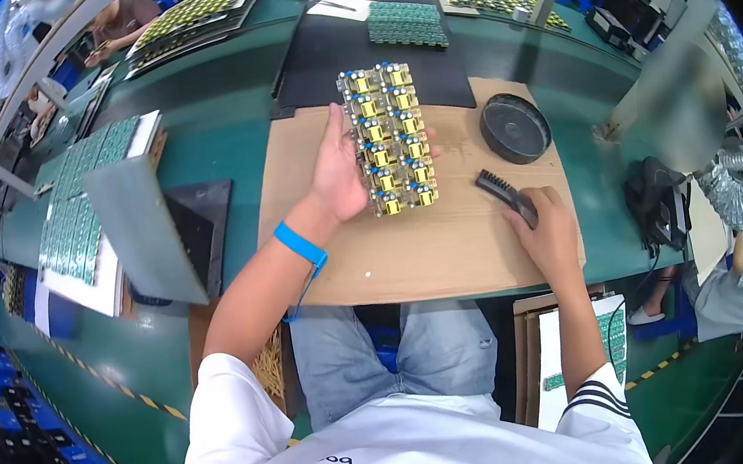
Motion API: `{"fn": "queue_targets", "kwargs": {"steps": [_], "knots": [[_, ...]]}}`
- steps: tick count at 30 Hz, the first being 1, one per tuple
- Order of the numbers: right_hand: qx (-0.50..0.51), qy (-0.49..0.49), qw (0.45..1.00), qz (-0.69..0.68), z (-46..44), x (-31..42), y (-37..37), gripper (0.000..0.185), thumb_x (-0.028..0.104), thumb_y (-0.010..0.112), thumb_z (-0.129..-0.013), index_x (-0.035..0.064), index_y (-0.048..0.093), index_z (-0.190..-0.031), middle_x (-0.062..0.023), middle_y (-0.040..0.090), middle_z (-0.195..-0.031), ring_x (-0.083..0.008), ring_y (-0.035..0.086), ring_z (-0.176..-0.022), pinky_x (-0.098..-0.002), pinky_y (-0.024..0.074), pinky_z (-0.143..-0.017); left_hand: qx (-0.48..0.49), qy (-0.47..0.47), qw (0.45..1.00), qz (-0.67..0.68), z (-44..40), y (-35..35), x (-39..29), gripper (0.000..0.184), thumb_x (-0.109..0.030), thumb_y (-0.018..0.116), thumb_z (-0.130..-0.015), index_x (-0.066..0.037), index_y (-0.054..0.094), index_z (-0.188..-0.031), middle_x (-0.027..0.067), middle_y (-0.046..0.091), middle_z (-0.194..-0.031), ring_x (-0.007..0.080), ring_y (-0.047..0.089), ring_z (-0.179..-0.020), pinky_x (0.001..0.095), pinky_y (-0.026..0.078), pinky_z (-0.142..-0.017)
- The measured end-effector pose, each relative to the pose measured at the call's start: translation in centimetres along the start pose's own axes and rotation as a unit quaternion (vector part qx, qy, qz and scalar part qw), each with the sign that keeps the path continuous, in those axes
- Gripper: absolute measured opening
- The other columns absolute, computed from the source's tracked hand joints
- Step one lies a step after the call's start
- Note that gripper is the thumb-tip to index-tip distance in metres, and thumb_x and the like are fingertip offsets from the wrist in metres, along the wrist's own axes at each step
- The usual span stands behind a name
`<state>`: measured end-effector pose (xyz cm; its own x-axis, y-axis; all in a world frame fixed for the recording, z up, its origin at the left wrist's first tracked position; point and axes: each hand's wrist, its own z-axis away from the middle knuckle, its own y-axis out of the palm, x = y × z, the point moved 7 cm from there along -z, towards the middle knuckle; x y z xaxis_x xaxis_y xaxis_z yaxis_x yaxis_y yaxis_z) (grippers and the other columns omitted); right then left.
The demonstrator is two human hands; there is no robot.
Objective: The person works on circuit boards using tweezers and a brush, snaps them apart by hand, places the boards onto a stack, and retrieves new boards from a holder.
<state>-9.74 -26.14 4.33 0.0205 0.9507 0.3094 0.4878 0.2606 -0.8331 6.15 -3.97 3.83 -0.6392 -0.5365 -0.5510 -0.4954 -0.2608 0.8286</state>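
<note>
My left hand (339, 173), with a blue wrist strap (302, 245), grips a circuit board panel (390, 138) from its left side and underneath. Rows of yellow transformers and small blue parts face up on the panel, held above the cardboard sheet (394, 266). Over the right part of the cardboard, my right hand (545, 229) is closed around the handle of a black brush (500, 186), its bristled end pointing up and left. A round black dish (516, 128) lies just beyond the brush. The fingers under the panel are mostly hidden.
Green circuit boards (407, 24) sit on a black mat (316, 64) at the back. To my left are a grey upright panel (147, 230) and more green boards (68, 221). A black device (659, 204) stands right. Other people work nearby.
</note>
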Motion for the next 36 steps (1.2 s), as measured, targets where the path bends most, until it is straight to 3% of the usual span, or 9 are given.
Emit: {"fn": "queue_targets", "kwargs": {"steps": [4, 9, 13, 15, 19, 22, 27, 30, 36], "knots": [[0.012, -0.005, 1.000, -0.024, -0.1, -2.6, -0.4, 0.026, 0.006, 0.074, -0.084, -0.0031, 0.065, -0.107, -0.0145, 0.063, -0.089, -0.0281, 0.061, -0.073, -0.0337, 0.0488, -0.068, -0.002, -0.006, 1.000, 0.012, -1.5, -3.0, 1.5, 0.090, -0.074, 0.015, -0.099, -0.007, 0.035, -0.155, 0.0299, 0.050, -0.144, 0.0494, 0.050, -0.133, 0.0659, 0.044, -0.107], [0.007, 0.011, 0.997, -0.071, -2.8, -2.5, -1.9, 0.016, 0.006, 0.070, -0.090, -0.0043, 0.065, -0.102, -0.0124, 0.066, -0.093, -0.0244, 0.058, -0.070, -0.0327, 0.0488, -0.068, -0.025, -0.014, 0.999, 0.041, -1.0, -3.9, 1.7, 0.090, -0.075, 0.014, -0.099, -0.008, 0.033, -0.156, 0.0300, 0.049, -0.145, 0.0494, 0.050, -0.133, 0.0672, 0.044, -0.106], [-0.023, 0.092, 0.957, -0.274, -6.8, -1.7, -2.1, 0.023, 0.016, 0.060, -0.103, -0.0062, 0.063, -0.096, -0.0094, 0.068, -0.098, -0.0180, 0.057, -0.070, -0.0300, 0.0471, -0.064, -0.034, -0.016, 0.998, 0.043, -0.8, -4.0, 1.9, 0.090, -0.075, 0.014, -0.099, -0.008, 0.031, -0.157, 0.0300, 0.048, -0.146, 0.0495, 0.050, -0.133, 0.0674, 0.044, -0.106], [-0.067, 0.054, 0.858, -0.507, -10.0, 0.4, -1.9, 0.048, 0.034, 0.042, -0.111, -0.0049, 0.063, -0.091, -0.0093, 0.068, -0.102, -0.0124, 0.054, -0.068, -0.0259, 0.0427, -0.060, -0.019, -0.018, 0.999, 0.045, -0.7, -3.8, 2.0, 0.090, -0.075, 0.014, -0.099, -0.008, 0.032, -0.156, 0.0301, 0.048, -0.146, 0.0494, 0.050, -0.133, 0.0675, 0.044, -0.106], [-0.057, -0.009, 0.862, -0.503, -13.9, 2.4, -0.4, 0.061, 0.046, 0.031, -0.112, -0.0034, 0.062, -0.093, -0.0123, 0.066, -0.100, -0.0124, 0.054, -0.067, -0.0257, 0.0414, -0.058, -0.011, -0.020, 0.998, 0.056, -0.5, -3.4, 1.9, 0.089, -0.074, 0.014, -0.099, -0.008, 0.032, -0.156, 0.0304, 0.048, -0.146, 0.0494, 0.050, -0.133, 0.0675, 0.044, -0.106], [0.069, 0.150, 0.812, -0.560, -13.8, -0.2, 4.2, 0.064, 0.051, 0.028, -0.111, -0.0022, 0.061, -0.098, -0.0140, 0.065, -0.098, -0.0141, 0.055, -0.069, -0.0270, 0.0456, -0.063, -0.016, -0.020, 0.998, 0.066, -0.4, -3.3, 2.0, 0.089, -0.074, 0.014, -0.099, -0.008, 0.033, -0.156, 0.0309, 0.048, -0.145, 0.0496, 0.050, -0.132, 0.0672, 0.044, -0.106], [0.114, 0.155, 0.707, -0.681, -11.9, -0.7, 9.4, 0.063, 0.052, 0.029, -0.110, -0.0027, 0.059, -0.105, -0.0148, 0.065, -0.100, -0.0162, 0.061, -0.077, -0.0295, 0.0514, -0.071, -0.045, -0.032, 0.997, 0.051, -0.5, -3.7, 2.2, 0.088, -0.073, 0.013, -0.100, -0.007, 0.032, -0.156, 0.0321, 0.048, -0.145, 0.0504, 0.052, -0.130, 0.0663, 0.046, -0.105], [0.122, 0.142, 0.661, -0.727, -11.8, 1.2, 10.2, 0.046, 0.041, 0.045, -0.109, -0.0024, 0.060, -0.108, -0.0150, 0.065, -0.107, -0.0184, 0.066, -0.086, -0.0330, 0.0560, -0.079, -0.054, -0.037, 0.997, 0.047, -0.4, -3.8, 2.4, 0.088, -0.072, 0.013, -0.100, -0.007, 0.032, -0.156, 0.0326, 0.048, -0.145, 0.0509, 0.052, -0.130, 0.0658, 0.047, -0.104], [0.135, 0.114, 0.704, -0.688, -11.0, 2.0, 9.4, 0.022, 0.013, 0.064, -0.100, -0.0036, 0.060, -0.114, -0.0159, 0.065, -0.115, -0.0222, 0.070, -0.095, -0.0373, 0.0582, -0.085, -0.052, -0.021, 0.997, 0.062, -0.6, -4.0, 1.9, 0.090, -0.073, 0.012, -0.100, -0.006, 0.030, -0.157, 0.0333, 0.047, -0.145, 0.0518, 0.052, -0.129, 0.0660, 0.047, -0.104]]}}
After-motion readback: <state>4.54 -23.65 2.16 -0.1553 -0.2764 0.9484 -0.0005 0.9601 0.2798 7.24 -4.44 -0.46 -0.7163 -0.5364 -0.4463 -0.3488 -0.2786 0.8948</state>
